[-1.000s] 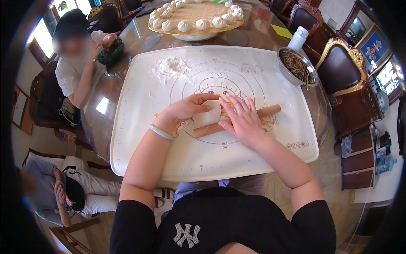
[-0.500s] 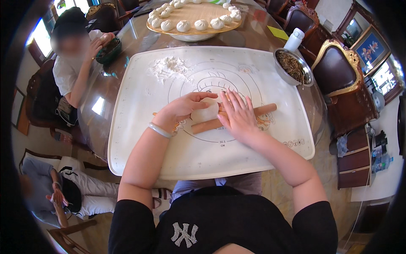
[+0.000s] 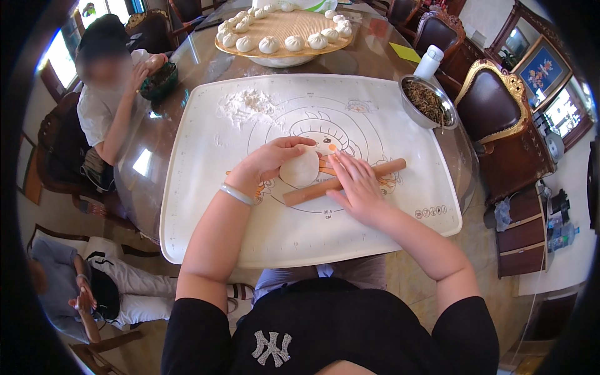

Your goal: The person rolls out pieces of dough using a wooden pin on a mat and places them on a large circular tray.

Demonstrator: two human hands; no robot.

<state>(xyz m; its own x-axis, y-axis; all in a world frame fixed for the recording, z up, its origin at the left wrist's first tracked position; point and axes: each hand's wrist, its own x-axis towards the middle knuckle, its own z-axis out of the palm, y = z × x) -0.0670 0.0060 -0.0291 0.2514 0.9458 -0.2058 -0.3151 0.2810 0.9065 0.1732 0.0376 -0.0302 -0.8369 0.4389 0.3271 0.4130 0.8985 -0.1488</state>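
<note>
A thin round dough wrapper [image 3: 299, 167] lies near the middle of the white kneading mat [image 3: 250, 240]. Its left edge is under my left hand [image 3: 273, 160], whose thumb and forefinger close on the upper rim; the other fingertips are partly hidden. Just on the near side of the wrapper, a wooden rolling pin [image 3: 306, 192] lies slantwise, its right end farther from me. My right hand [image 3: 360, 187] rests over the pin's middle, fingers stretched out toward the wrapper and thumb on the near side. White flour [image 3: 250, 106] is heaped at the mat's far left.
Beyond the mat, a round woven tray [image 3: 284, 28] carries several pleated buns. A metal bowl of dark filling [image 3: 427, 102] and a white bottle [image 3: 429, 62] stand at right. On the left, a seated person holds a dark green bowl [image 3: 159, 81]; another sits lower left.
My right hand has drawn slightly back, its fingers closer together, and more of the wrapper shows. The rolling pin has shifted a little toward me. My left hand stays at the wrapper.
</note>
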